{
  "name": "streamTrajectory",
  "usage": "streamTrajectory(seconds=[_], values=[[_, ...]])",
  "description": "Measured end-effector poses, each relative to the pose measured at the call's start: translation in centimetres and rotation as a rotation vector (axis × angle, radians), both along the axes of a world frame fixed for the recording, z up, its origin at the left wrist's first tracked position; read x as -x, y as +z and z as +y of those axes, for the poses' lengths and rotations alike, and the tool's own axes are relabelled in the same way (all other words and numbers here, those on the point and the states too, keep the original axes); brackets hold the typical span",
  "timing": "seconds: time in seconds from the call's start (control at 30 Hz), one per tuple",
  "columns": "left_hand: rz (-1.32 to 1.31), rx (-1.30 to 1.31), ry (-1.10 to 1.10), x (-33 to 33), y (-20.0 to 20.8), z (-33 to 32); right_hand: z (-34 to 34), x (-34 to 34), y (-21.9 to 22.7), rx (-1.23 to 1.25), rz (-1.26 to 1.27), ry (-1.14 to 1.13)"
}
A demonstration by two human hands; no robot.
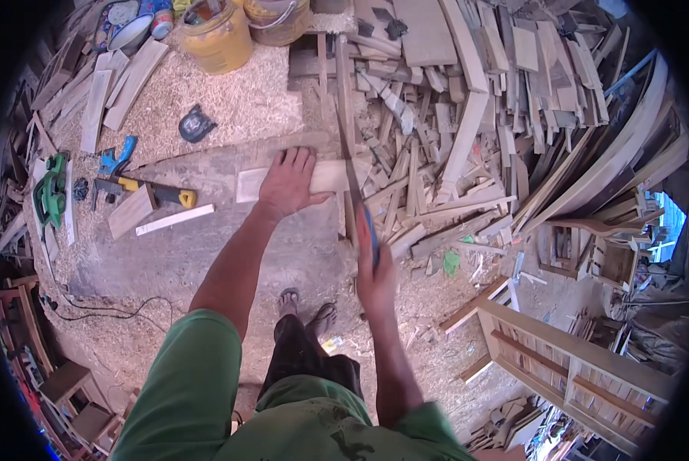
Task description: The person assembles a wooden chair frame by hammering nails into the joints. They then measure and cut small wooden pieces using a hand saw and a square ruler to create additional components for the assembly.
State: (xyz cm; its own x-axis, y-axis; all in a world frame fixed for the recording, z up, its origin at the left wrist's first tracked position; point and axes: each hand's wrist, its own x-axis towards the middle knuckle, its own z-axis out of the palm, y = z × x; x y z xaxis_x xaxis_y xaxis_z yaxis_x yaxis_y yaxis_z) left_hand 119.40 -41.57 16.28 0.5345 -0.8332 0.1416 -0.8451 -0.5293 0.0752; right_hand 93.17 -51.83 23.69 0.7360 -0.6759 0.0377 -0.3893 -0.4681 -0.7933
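Observation:
A short pale wooden board (327, 178) lies crosswise on the worn workbench (229, 257), its right end reaching past the bench's edge. My left hand (287, 183) presses down on it, fingers bent over the far side and thumb stretched to the right. A handsaw (349, 150) has its long dark blade across the board's right end, pointing away from me. My right hand (376, 276) is closed round its blue handle and slightly blurred. How deep the blade sits in the wood I cannot tell.
Left on the bench are a yellow-and-black handsaw (179, 197), a blue-handled tool (117, 156), a green power planer (50, 192) and wood offcuts (132, 211). A black tape measure (197, 124) and yellow buckets (216, 38) stand farther off. Scrap wood (429, 146) heaps up on the right.

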Motion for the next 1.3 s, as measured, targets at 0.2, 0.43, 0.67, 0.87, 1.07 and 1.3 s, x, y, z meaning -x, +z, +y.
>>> streamTrajectory(seconds=[0.2, 0.43, 0.67, 0.87, 1.07, 1.3], values=[[-0.060, -0.015, 0.011, 0.1, 0.6, -0.1, 6.6, 16.1, 0.9, -0.170, 0.224, -0.129], [-0.014, -0.072, 0.010, 0.8, 0.2, -0.8, -0.3, -2.0, 0.4, -0.154, 0.103, -0.053], [-0.069, -0.069, 0.021, 0.1, 0.1, -0.1, 8.1, 18.2, -0.4, -0.149, 0.092, -0.102], [-0.041, -0.015, -0.031, 0.3, -0.1, -1.3, -1.0, -2.6, -2.2, -0.092, 0.057, -0.042], [-0.001, -0.047, 0.006, 0.0, 0.0, 0.1, 5.7, 13.2, -2.1, -0.240, 0.134, -0.119], [-0.071, 0.003, -0.027, 0.7, -0.1, -1.0, 2.3, 5.0, -3.6, -0.190, 0.130, -0.111]])
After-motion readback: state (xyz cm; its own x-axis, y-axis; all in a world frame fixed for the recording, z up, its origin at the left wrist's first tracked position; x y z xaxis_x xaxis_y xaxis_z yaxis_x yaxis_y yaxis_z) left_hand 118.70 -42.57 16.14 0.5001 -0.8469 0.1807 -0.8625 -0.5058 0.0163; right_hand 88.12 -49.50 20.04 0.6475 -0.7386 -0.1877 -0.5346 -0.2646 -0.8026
